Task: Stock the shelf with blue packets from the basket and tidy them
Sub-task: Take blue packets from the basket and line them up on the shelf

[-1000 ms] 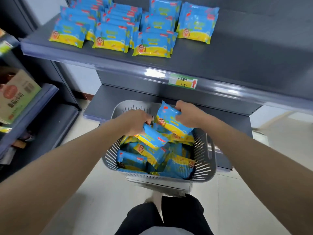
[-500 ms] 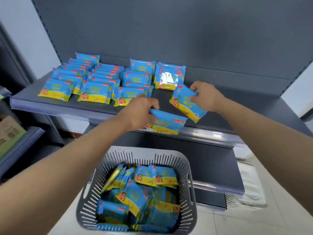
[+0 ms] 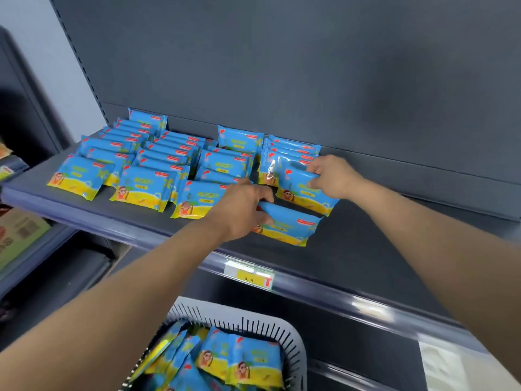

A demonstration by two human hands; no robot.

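Both hands have carried their packets up to the shelf (image 3: pixel 366 244). My left hand (image 3: pixel 242 211) curls round the front packet (image 3: pixel 291 225), fingertips hidden beneath. My right hand (image 3: pixel 334 176) pinches the rear packet (image 3: pixel 303 193) against the rightmost row (image 3: pixel 294 149). I see the basket (image 3: pixel 294 344) cut off below.

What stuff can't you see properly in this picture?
Head view:
- basket: cut off by the bottom edge, so the packets left inside cannot be counted.
- front packet: its left end is hidden under the left hand.
- price tag: writing too small and blurred to read.
- box at far left: blurred and cut by the left edge.
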